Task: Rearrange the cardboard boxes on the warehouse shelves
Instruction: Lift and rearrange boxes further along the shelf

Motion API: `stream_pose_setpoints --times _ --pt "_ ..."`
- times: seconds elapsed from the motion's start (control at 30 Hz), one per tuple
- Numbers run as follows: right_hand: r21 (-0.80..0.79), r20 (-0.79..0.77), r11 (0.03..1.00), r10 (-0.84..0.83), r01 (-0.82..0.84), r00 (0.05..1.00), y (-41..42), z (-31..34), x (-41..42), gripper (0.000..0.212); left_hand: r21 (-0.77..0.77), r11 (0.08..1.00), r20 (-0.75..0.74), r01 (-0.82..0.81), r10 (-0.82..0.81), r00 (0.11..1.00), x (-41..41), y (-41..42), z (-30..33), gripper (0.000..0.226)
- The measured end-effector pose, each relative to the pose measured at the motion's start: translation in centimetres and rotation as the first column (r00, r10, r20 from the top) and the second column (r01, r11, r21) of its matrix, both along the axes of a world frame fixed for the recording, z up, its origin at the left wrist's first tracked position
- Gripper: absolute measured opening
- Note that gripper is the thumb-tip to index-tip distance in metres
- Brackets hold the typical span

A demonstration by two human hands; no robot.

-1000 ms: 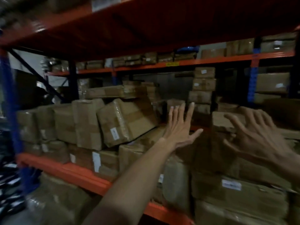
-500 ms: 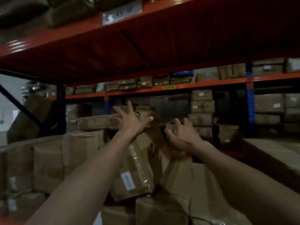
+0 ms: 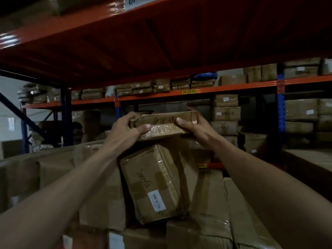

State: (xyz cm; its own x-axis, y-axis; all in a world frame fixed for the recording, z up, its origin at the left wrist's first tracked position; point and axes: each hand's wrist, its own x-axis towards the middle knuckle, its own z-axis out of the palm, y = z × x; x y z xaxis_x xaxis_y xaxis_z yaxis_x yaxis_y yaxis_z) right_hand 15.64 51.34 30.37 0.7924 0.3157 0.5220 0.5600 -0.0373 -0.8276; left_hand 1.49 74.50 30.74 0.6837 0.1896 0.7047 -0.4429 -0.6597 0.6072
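- Head view: left hand (image 3: 125, 129) and right hand (image 3: 193, 127) both closed around the ends of the flat box (image 3: 162, 125), thumbs on the near face, fingers wrapped over the far edge.
- Gripped at both ends, probably to keep a thin, taped parcel level while lifting.
- Held just above the tilted box (image 3: 154, 182); contact unclear.
- Leaning on the stacked cartons (image 3: 212, 203) below the flat box, likely unstable once uncovered.
- Well under the orange shelf (image 3: 161, 42), so headroom to lift.
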Motion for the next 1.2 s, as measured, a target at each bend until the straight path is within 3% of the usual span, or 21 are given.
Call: stream_pose_setpoints --times 0.17,0.37,0.47,0.6,0.73,0.8,0.9,1.03,1.2 --pt "0.06 0.071 0.998 -0.002 -0.002 0.997 -5.9 0.8 -4.9 0.049 0.005 0.997 0.061 0.078 -0.078 0.995 -1.6 -4.2 0.0 0.023" --pt "0.053 0.168 0.976 -0.216 0.21 0.962 -19.2 1.9 -11.1 0.053 0.058 0.969 0.126 0.242 -0.247 0.961 -2.5 -15.6 1.2 0.034" --pt "0.078 0.157 0.946 -0.323 0.315 0.933 -26.4 1.6 -14.8 0.046 0.055 0.935 0.155 0.351 -0.355 0.922 -3.3 -22.8 0.9 0.028" --pt "0.131 0.091 0.888 -0.453 0.44 0.887 -35.3 -0.1 -19.6 0.046 0.021 0.848 0.096 0.53 -0.529 0.843 -3.5 -32.2 -0.1 0.018" --pt "0.098 0.096 0.78 -0.626 0.618 0.774 -42.9 -3.5 -22.4 0.046 0.004 0.786 0.012 0.618 -0.618 0.786 -3.1 -40.1 -3.4 0.02" --pt "0.009 0.063 0.77 -0.637 0.638 0.768 -45.9 -5.4 -23.0 0.053 -0.031 0.759 -0.075 0.65 -0.65 0.756 -2.6 -43.4 -5.8 0.023" --pt "-0.191 0.188 0.671 -0.691 0.716 0.698 -48.1 -7.5 -23.1 0.054 -0.008 0.803 -0.11 0.597 -0.594 0.797 -1.8 -46.1 -8.8 0.033" --pt "-0.182 0.248 0.624 -0.719 0.76 0.65 -48.3 -8.0 -21.5 0.049 -0.167 0.834 -0.178 0.526 -0.55 0.816 -0.2 -46.5 -11.1 0.08" --pt "-0.215 0.242 0.58 -0.747 0.785 0.619 -48.5 -8.3 -20.0 0.054 -0.23 0.807 -0.206 0.543 -0.586 0.784 1.0 -47.5 -11.9 0.084"
